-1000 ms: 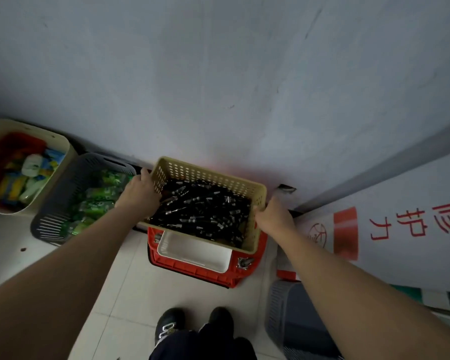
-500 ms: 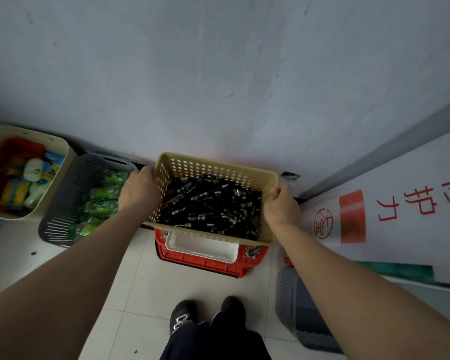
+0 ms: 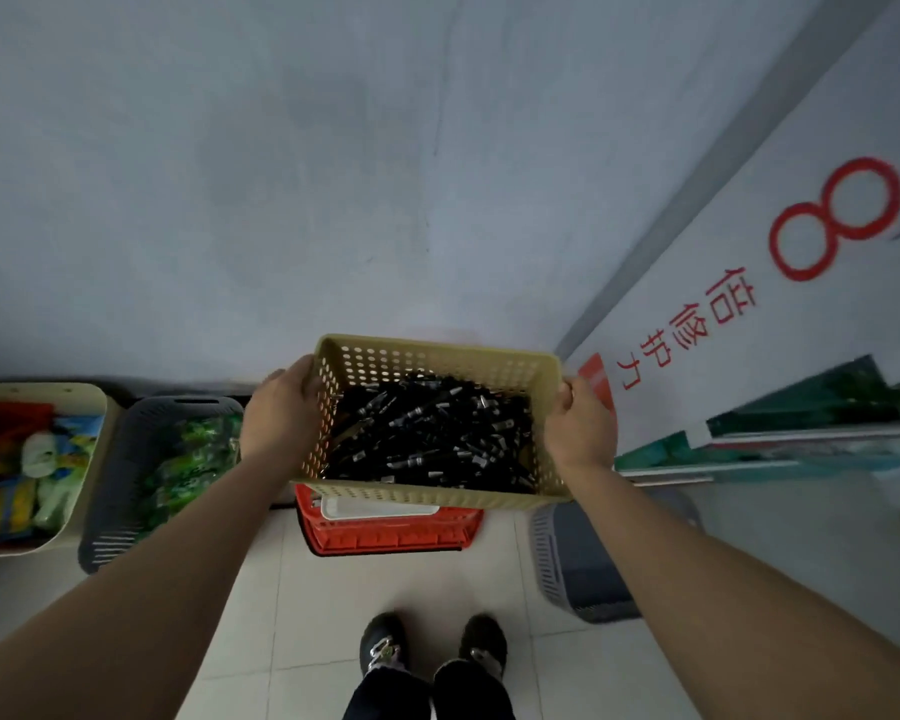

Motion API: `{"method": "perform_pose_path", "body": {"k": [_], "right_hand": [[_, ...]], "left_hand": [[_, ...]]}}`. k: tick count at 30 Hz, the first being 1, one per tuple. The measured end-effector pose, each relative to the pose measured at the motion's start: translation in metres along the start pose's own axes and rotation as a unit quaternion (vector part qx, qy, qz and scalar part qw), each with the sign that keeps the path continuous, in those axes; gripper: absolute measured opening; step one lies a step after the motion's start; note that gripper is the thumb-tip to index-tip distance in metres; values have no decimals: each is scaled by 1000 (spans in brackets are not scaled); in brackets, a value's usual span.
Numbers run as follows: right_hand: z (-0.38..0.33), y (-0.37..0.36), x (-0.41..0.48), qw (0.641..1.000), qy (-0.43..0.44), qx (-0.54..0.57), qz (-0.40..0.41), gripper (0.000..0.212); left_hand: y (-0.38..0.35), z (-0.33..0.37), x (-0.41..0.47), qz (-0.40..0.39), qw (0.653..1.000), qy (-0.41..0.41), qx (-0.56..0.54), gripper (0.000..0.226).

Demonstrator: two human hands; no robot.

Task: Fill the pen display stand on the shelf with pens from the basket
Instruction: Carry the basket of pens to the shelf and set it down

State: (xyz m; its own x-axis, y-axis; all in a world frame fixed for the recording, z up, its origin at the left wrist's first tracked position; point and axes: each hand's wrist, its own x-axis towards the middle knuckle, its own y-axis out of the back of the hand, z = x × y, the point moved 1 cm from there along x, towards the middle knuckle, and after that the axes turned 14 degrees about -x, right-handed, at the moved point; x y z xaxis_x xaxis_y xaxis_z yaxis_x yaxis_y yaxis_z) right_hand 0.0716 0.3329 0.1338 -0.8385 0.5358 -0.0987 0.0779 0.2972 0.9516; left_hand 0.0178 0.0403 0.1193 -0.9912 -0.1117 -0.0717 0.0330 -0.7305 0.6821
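One grey bin (image 3: 109, 491) left of basket (image 3: 427, 498), red crate (image 3: 385, 535) below

The place looks like a small shop or its stock corner. Along a plain wall (image 3: 281, 200) on the tiled floor (image 3: 396, 589) stand a grey basket (image 3: 107, 511) packed with green packets (image 3: 188, 459) and a cream tub (image 3: 92, 402) of mixed colourful packs (image 3: 32, 459), while a beige basket (image 3: 427, 498) holds black pens (image 3: 427, 439) in bulk. A white poster (image 3: 801, 330) to the right carries large red Chinese promotional print.
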Motion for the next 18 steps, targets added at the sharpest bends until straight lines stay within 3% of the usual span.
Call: {"method": "perform_pose_path", "body": {"k": [9, 18], "right_hand": [[60, 86, -45, 998, -44, 14, 47, 28], [164, 167, -116, 990, -107, 17, 94, 26]], "left_hand": [[7, 83, -55, -23, 996, -76, -35, 31], [-15, 169, -144, -58, 987, -138, -60, 29]]}}
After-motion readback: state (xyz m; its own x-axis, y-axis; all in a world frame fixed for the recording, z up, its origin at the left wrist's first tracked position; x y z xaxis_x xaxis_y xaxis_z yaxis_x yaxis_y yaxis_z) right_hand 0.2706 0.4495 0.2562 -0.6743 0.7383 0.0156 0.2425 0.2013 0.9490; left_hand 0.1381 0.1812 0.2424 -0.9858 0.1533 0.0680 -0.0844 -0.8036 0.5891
